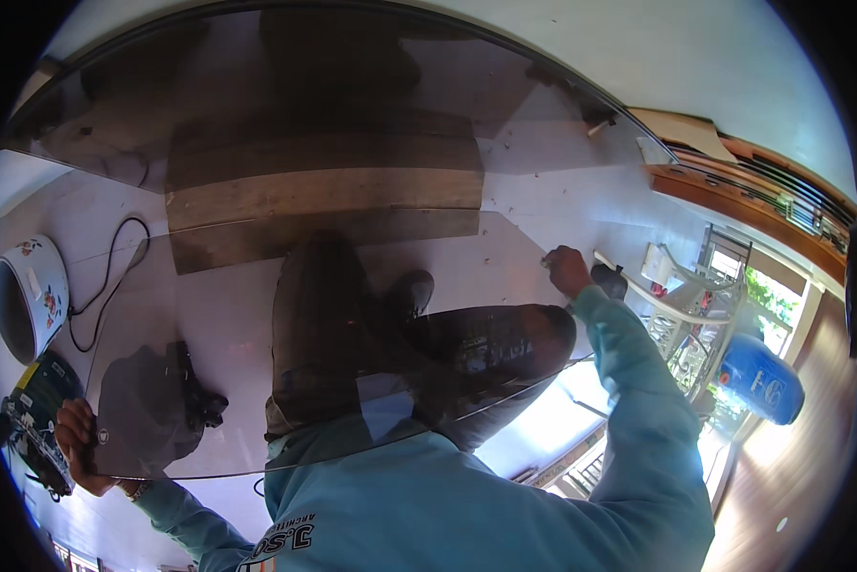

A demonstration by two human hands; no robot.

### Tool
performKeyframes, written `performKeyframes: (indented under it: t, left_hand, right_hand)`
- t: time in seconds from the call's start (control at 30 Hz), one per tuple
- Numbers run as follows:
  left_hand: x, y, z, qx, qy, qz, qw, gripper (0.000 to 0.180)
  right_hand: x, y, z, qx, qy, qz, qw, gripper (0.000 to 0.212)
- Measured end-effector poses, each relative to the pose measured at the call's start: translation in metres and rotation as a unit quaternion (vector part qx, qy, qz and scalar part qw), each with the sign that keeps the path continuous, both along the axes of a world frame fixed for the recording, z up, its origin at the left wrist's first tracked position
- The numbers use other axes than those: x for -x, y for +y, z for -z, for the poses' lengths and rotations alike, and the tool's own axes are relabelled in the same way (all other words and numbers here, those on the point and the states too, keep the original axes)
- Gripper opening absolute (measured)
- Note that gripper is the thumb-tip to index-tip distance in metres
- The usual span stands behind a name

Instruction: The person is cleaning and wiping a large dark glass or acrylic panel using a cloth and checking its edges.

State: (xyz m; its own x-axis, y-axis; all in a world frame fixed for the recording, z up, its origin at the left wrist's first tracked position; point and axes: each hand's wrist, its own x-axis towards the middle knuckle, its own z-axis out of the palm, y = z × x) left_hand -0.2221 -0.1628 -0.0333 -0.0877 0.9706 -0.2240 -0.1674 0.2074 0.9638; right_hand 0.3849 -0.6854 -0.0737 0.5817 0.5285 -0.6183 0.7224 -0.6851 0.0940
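A large tinted glass sheet (361, 286) lies tilted in front of me, and my legs show darkly through it. At its lower left corner my left hand (77, 446) is closed on the edge, fingers curled over it. My right hand (569, 272) is closed at the sheet's right edge, pinching it; the fingertips are small and partly hidden. Beyond the sheet, a second dark tinted pane (352, 76) with a dark rim spans the far side. A long wooden board (323, 195) lies between, partly seen through the glass.
To the left are a white cylindrical container (49, 291) with a floral print, a black cord (113, 276) and a dark machine (42, 410). A dark grey thing (147, 405) shows through the glass. On the right are a white metal chair (681, 305), a blue drum (762, 377) and wooden furniture (724, 210).
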Motion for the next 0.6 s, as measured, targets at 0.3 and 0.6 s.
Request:
performKeyframes:
  t: [0.3, 0.6]
  left_hand:
    - [0.008, 0.005, 0.012, -0.106, -0.107, 0.195, 0.969, 0.026]
    - [-0.002, 0.013, 0.001, -0.105, -0.102, 0.227, 0.963, 0.024]
  right_hand:
    - [0.041, 0.104, 0.149, -0.192, 0.189, 0.005, 0.963, 0.01]
    - [-0.064, 0.006, 0.122, 0.088, 0.083, -0.067, 0.99, 0.007]
